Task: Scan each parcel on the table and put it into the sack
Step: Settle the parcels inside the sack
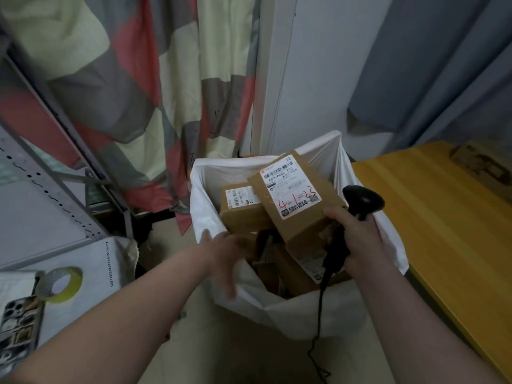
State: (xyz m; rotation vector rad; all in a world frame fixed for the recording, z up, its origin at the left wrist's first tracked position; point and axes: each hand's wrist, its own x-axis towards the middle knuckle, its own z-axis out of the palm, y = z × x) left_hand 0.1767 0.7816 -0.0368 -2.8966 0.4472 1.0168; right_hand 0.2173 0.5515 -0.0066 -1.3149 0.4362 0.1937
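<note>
- A phone (19, 325) and a tape roll (62, 284) are seen on a white surface, nearer than the left hand (221, 250) and well to its left.
- A cable (321, 300) is seen hanging below the right hand (357, 234), across the near rim of the sack (304, 314).
- The left hand is held with fingers straight and spread, gripping nothing. It is blurred at the sack's left rim, and contact cannot be told.
- The scanner (363, 202) is gripped by its handle in the right hand, fingers curled round it, head up, over the sack's mouth.
- A parcel (296, 200) with red writing on its label is tilted over the mouth, just left of the right hand, its near corner against the fingers. Whether it is also held cannot be told.
- A second parcel (241, 209) is lodged inside the sack, just beyond the left hand and partly under the first.
- A yellow table (443, 217) is set right of the right hand, beside the sack.
- A curtain (138, 79) is hung beyond both hands.
</note>
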